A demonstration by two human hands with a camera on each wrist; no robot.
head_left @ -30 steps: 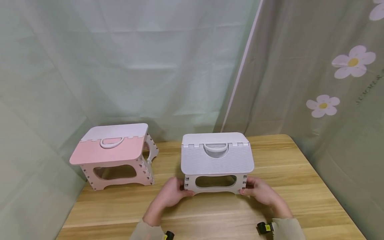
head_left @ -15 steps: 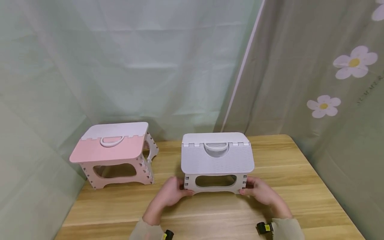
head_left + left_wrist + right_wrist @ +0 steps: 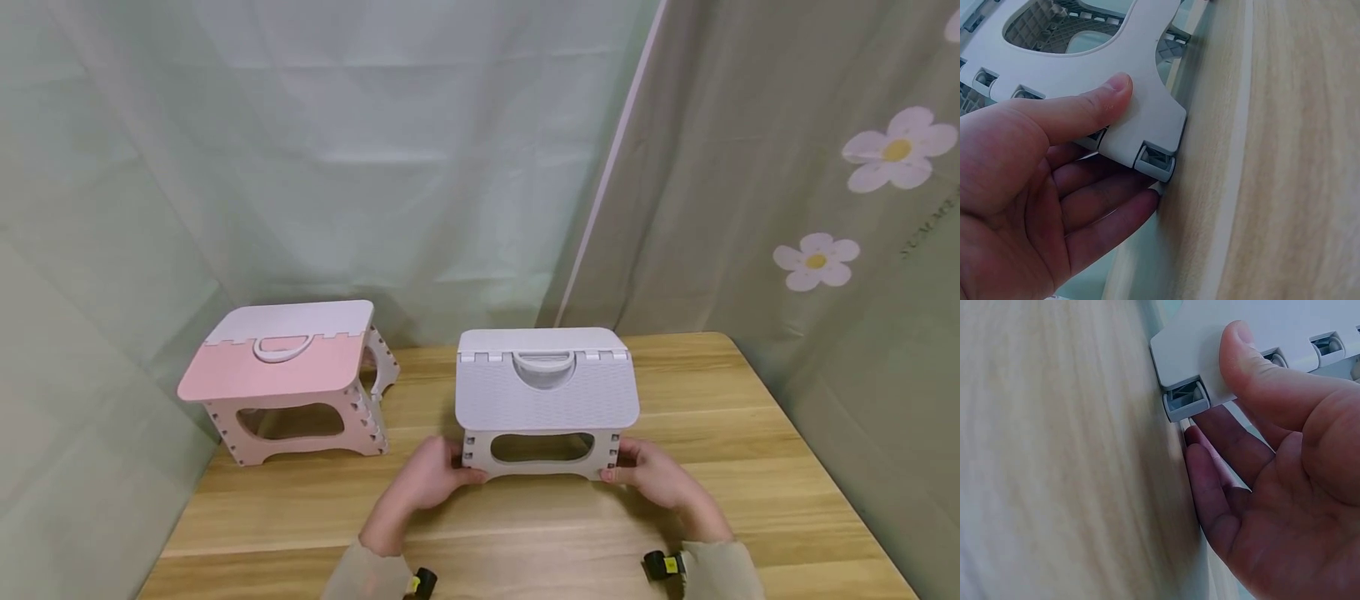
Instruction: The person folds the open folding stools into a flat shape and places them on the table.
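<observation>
A white and pale grey folding step stool [image 3: 547, 408] stands unfolded on the wooden table, its carry handle lying in the top. My left hand [image 3: 431, 479] grips the stool's front left leg low down. In the left wrist view, that thumb lies on the leg's front face and the fingers go behind its hinged edge. My right hand [image 3: 656, 477] holds the front right leg the same way, with the thumb [image 3: 1241, 359] on the front panel. Both sets of fingertips are partly hidden behind the legs.
A pink and white folding stool [image 3: 273, 375] stands unfolded at the table's left. Pale green curtains [image 3: 375, 167] hang behind and beside the wooden table [image 3: 540, 542]. Flower prints mark the right curtain.
Both hands keep their places on the white stool's legs. The head view has shifted slightly; neither stool visibly moves on the table.
</observation>
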